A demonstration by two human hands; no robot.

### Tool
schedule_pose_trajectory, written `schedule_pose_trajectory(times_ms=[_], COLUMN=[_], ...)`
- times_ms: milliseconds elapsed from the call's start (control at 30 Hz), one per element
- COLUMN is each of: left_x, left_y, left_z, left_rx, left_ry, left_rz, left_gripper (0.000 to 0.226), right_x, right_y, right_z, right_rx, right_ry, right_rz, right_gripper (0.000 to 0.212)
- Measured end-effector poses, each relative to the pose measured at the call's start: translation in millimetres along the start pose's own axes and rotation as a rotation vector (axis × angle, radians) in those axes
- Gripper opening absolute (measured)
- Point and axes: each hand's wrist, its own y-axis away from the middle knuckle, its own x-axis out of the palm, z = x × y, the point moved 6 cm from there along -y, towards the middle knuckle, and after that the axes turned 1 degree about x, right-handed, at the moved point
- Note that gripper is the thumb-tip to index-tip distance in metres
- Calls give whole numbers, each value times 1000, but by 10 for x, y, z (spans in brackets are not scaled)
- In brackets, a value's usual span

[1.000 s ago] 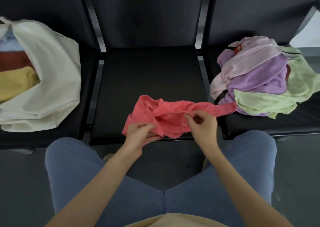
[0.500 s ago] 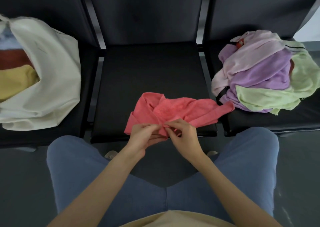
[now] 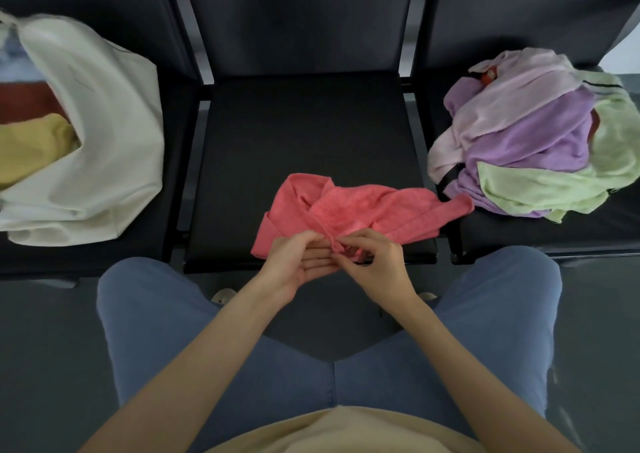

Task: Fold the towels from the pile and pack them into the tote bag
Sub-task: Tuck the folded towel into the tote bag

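A crumpled coral-pink towel (image 3: 360, 210) lies at the front edge of the middle black seat (image 3: 304, 134). My left hand (image 3: 298, 262) and my right hand (image 3: 375, 262) meet at its near edge, and both pinch the towel's hem between fingers and thumb. The pile of towels (image 3: 533, 141), pink, purple and pale green, sits on the right seat. A cream tote bag (image 3: 104, 134) lies on the left seat with its mouth to the left. Inside it are folded towels, a yellow one (image 3: 31, 147) and a rust-red one (image 3: 27, 101).
Three black chairs stand side by side with metal gaps between the seats. My knees in blue jeans (image 3: 166, 314) are just below the seat's front edge. Dark floor lies to either side.
My right hand moved left along the pink towel's edge from its right part to meet my left hand at the near hem. The towel's right end has settled on the seat.
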Motion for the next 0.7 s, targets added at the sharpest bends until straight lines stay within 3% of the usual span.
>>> schedule_pose_trajectory(times_ms=[133, 267, 333, 433, 567, 700], left_x=[13, -206, -152, 12, 300, 450], left_y=[-41, -524, -762, -1174, -1520, -1541], left_z=[-130, -772, -1089, -1297, -1207, -1197], left_rx=[62, 498, 687, 736, 681, 745], left_ry=[-215, -599, -902, -1262, -1654, -1753], left_rz=[33, -248, -266, -173, 93, 124], left_gripper=[23, 16, 14, 23, 44, 24], right_x=[-72, -162, -166, -155, -173, -273], right_y=[-40, -39, -14, 20, 55, 69], right_z=[-42, -107, -129, -125, -63, -19], right_rx=[35, 116, 143, 156, 120, 96], right_ry=[22, -32, -54, -54, -40, -28], right_rz=[-61, -129, -116, -104, -90, -99], right_gripper=[19, 20, 19, 18, 17, 17])
